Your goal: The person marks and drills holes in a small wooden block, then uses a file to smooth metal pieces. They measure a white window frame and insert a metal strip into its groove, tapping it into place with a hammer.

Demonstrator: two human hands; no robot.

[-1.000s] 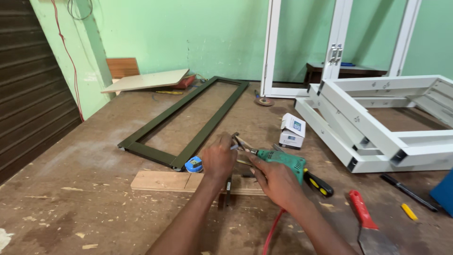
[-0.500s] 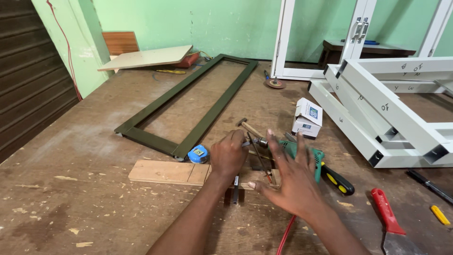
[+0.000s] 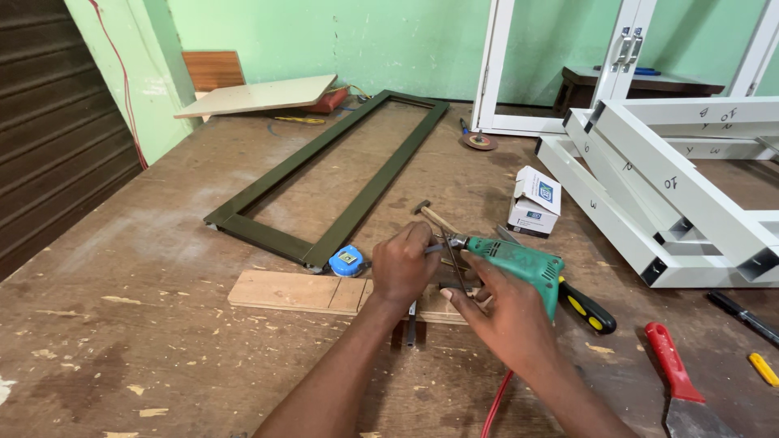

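Left hand (image 3: pixel 403 264) has its grip closed around the chuck end of a green electric drill (image 3: pixel 519 264), fingers curled over so I can't see exactly what's pinched in there, looks like the bit or chuck key area. Right hand (image 3: pixel 503 312) is loose and open, fingers spread along the underside of the drill body, more propping it than clamping it. A red cord (image 3: pixel 495 405) runs out below the right wrist toward the near edge.

Drill sits low over a flat wooden board (image 3: pixel 300 292) lying on the scuffed brown table (image 3: pixel 146 324). Just beside the left hand there's a blue tape measure (image 3: pixel 347 261), touching the corner of a long dark green metal frame (image 3: pixel 324 174) that stretches away across the table. A hammer (image 3: pixel 434 216) pokes out right behind the hands. Yellow-and-black screwdriver handle (image 3: pixel 586 308) lies just right of the drill, and a red-handled scraper (image 3: pixel 677 377) is further right near the edge. Small white carton (image 3: pixel 534 201) stands behind, with white metal frames (image 3: pixel 673 186) stacked on the right side.
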